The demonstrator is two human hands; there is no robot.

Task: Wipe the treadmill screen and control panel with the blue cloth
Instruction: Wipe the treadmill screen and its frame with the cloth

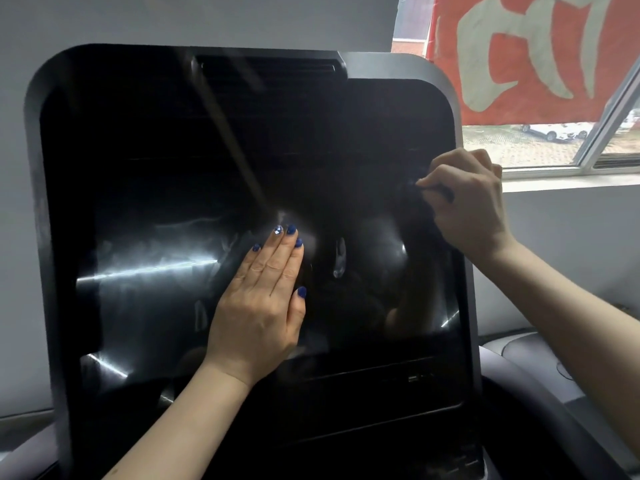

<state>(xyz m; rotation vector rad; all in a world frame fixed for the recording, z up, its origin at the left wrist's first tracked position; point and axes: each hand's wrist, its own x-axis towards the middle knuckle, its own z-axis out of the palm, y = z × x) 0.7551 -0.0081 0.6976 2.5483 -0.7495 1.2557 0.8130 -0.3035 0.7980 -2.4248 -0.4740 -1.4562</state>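
The treadmill screen [173,168] is a large glossy black panel in a dark frame, streaked with smears and reflections. Below it runs the dark control panel [363,403] with a small port. My left hand [263,299] lies flat on the middle of the screen, fingers straight and together, holding nothing. At the screen's right edge, my right hand [471,199] is closed into a fist against the glass. A small dark bit of the blue cloth [434,192] shows under its fingers; the rest is hidden in the hand.
A grey treadmill console arm [526,355] curves away at the lower right. Behind the screen is a grey wall [173,19]. At the upper right, a window [540,143] with a red banner [540,57] hanging outside.
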